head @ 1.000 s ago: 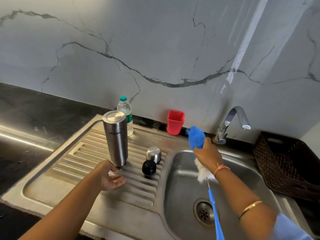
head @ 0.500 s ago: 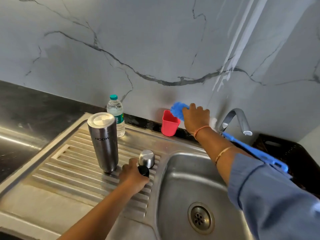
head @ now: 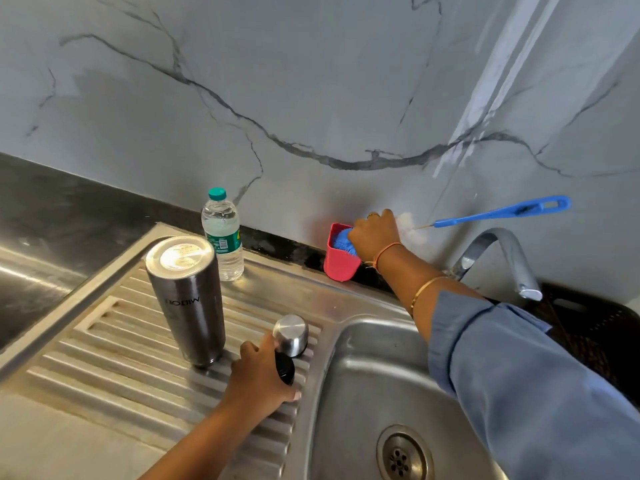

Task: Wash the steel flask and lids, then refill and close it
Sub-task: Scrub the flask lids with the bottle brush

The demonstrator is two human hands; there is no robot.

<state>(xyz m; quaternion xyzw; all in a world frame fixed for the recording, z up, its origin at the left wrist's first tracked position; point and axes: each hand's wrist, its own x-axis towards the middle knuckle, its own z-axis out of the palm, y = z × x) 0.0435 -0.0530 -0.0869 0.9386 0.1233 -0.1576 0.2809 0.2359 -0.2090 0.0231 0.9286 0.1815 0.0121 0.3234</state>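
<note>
Steel flask [head: 185,299] stands upright on the ribbed drainboard [head: 114,358], left of the basin. The lettering on its side is too smeared to read. Its top is a flat, bright disc, and I cannot tell if that is a base or a closed end. The body is brushed metal with a darker band at the foot.

The black lid [head: 286,368] is mostly buried under the left hand [head: 261,375]; only a dark edge peeks out on the right. Fingers curl over it in a grip, thumb stretched along the ribs. The steel cap [head: 290,335] sits just behind, touching or nearly so.

Over at the wall, the right hand [head: 375,237] is wrapped tight around the brush [head: 502,211]. Its blue tip is pushed down into the red cup [head: 341,268], and the white bristles blur behind the knuckles. A blue sleeve hides much of the basin's right side.

Compared with half a second ago, the blue tip has dropped from above the cup's rim into it. The handle has swung up from over the tap [head: 498,258] and now points right along the marble. The left hand stays on the lid, and the flask has not budged.
</note>
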